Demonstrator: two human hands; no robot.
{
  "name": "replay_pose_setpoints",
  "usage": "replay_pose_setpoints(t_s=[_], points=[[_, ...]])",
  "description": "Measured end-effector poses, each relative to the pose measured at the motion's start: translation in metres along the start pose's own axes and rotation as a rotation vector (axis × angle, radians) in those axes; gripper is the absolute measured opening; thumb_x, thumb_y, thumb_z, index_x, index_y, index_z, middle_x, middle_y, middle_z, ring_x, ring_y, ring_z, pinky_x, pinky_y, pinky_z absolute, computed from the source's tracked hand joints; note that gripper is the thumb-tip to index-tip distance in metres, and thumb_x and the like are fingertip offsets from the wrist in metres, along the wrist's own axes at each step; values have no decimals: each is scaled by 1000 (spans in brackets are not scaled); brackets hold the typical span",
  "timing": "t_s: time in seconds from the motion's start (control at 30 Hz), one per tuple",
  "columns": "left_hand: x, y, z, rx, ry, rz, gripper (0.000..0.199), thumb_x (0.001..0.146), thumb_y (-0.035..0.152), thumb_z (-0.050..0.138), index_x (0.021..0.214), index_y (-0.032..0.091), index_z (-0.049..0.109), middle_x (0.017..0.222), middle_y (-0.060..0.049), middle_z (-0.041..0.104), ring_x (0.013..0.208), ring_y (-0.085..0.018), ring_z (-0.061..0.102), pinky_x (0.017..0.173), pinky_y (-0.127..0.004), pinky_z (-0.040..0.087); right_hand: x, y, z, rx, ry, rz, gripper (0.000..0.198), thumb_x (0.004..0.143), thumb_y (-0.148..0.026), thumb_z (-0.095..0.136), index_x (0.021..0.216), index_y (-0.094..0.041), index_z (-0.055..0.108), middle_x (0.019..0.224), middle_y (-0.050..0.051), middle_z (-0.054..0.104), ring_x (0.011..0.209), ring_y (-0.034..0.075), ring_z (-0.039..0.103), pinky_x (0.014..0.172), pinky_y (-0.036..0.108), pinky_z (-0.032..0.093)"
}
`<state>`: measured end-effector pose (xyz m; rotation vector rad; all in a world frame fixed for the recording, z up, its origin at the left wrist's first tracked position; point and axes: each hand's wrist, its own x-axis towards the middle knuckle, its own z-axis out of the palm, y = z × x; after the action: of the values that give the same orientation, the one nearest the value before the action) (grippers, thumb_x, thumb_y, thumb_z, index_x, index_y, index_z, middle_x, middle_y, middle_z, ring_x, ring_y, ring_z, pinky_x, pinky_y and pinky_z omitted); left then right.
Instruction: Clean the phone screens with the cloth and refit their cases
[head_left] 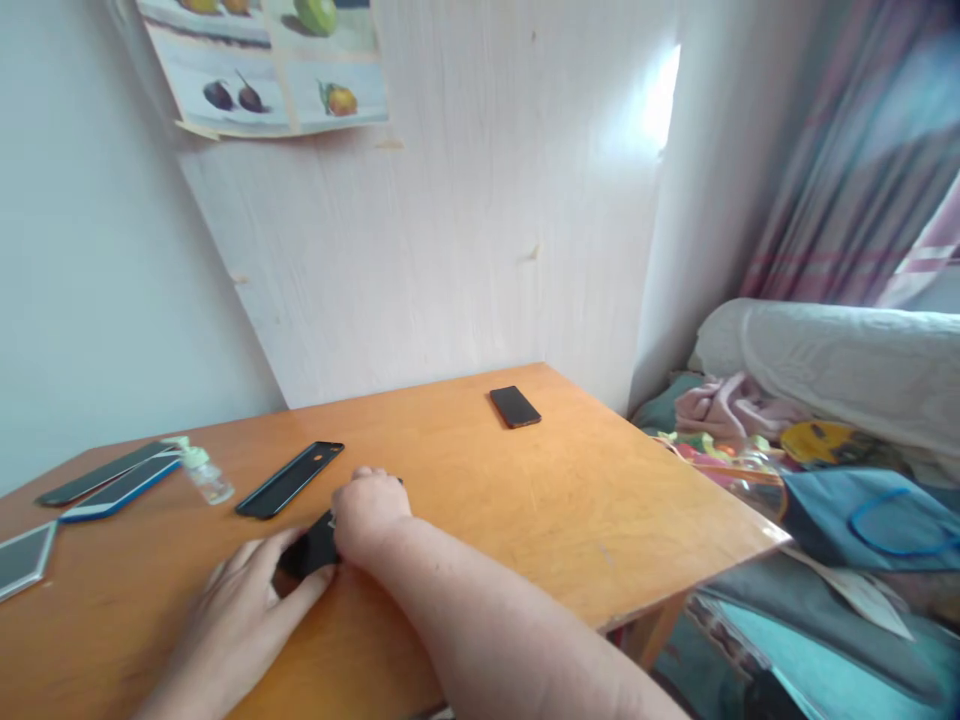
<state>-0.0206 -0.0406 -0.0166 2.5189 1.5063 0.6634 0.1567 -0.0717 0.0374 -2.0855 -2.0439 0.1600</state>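
Note:
A glossy black phone (313, 548) lies on the table, partly covered by both hands. My left hand (251, 590) grips its near end, thumb along one side and fingers along the other. Over the far end rests my right hand (371, 515), its fingers curled and pressed down; whatever they hold is hidden beneath. A small dark bit shows past the right fingertips. Just beyond the hands is an open black phone case (291, 480), with a small clear bottle with a pale green top (206, 475) left of it.
Another dark phone (515, 407) lies toward the back right of the wooden table (570, 500). Flat dark panels (124, 485) and a pale-framed piece (26, 560) lie at left. Beyond the right edge are a pile of cloth and bags (862, 510).

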Motion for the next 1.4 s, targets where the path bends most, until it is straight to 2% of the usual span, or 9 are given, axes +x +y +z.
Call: replay_pose_setpoints(t_s=[0.17, 0.37, 0.6, 0.7, 0.83, 1.07, 1.23, 1.3, 1.4], points=[[-3, -2, 6, -60, 1, 48, 58, 79, 58, 56, 126, 24, 52, 123, -8, 59, 115, -31, 55, 98, -44, 43, 6, 22, -3, -56, 46, 98, 33, 84, -23, 52, 110, -14, 69, 115, 18, 64, 109, 29, 57, 86, 39, 48], [-11, 14, -2, -113, 17, 53, 48, 80, 45, 62, 121, 21, 56, 116, -9, 62, 111, -29, 57, 95, -41, 44, -9, -9, 9, -51, -17, -136, 21, 81, -29, 57, 95, -27, 73, 105, 6, 72, 107, 26, 57, 94, 41, 37], [-17, 18, -3, -107, 37, 36, 49, 78, 44, 67, 121, 24, 56, 118, -7, 61, 114, -28, 55, 96, -39, 43, 2, 26, 7, -97, -34, 77, 34, 88, -19, 41, 103, -21, 72, 106, 16, 71, 105, 31, 60, 90, 50, 34], [-16, 18, -3, -109, 40, 42, 49, 77, 44, 69, 120, 23, 57, 117, -7, 62, 112, -27, 56, 94, -39, 44, -4, 15, 11, -84, -65, -13, 33, 88, -23, 41, 102, -25, 72, 111, 12, 70, 104, 27, 62, 92, 46, 36], [-15, 18, -4, -121, 37, 57, 46, 77, 45, 68, 117, 23, 59, 113, -8, 63, 108, -27, 57, 92, -38, 44, -11, -6, 15, -52, -83, -175, 33, 90, -26, 43, 109, -34, 68, 120, 3, 68, 124, 23, 50, 104, 43, 28], [-16, 19, -4, -119, 27, 18, 50, 76, 42, 69, 120, 23, 57, 120, -8, 62, 115, -28, 54, 97, -39, 42, -4, 19, 14, -65, -50, -35, 39, 91, -19, 39, 119, -21, 65, 128, 17, 61, 131, 35, 41, 104, 69, 14], [-15, 20, -6, -120, 16, 24, 46, 77, 41, 68, 119, 23, 58, 118, -8, 63, 111, -27, 57, 93, -38, 43, -15, 2, 17, 13, -94, -296, 36, 96, -33, 35, 119, -33, 63, 131, 6, 59, 133, 29, 40, 107, 66, 17], [-16, 21, -7, -121, 18, 28, 46, 77, 41, 68, 118, 23, 58, 118, -8, 63, 111, -27, 57, 93, -37, 43, -15, 1, 18, 31, -103, -340, 37, 97, -33, 33, 120, -33, 62, 133, 6, 58, 136, 30, 35, 105, 70, 16], [-17, 21, -6, -116, 26, 13, 47, 77, 42, 68, 119, 23, 57, 117, -8, 63, 113, -27, 55, 95, -37, 42, -9, 13, 17, 6, -75, -183, 37, 97, -34, 34, 120, -28, 62, 135, 10, 56, 136, 34, 32, 101, 76, 11]])
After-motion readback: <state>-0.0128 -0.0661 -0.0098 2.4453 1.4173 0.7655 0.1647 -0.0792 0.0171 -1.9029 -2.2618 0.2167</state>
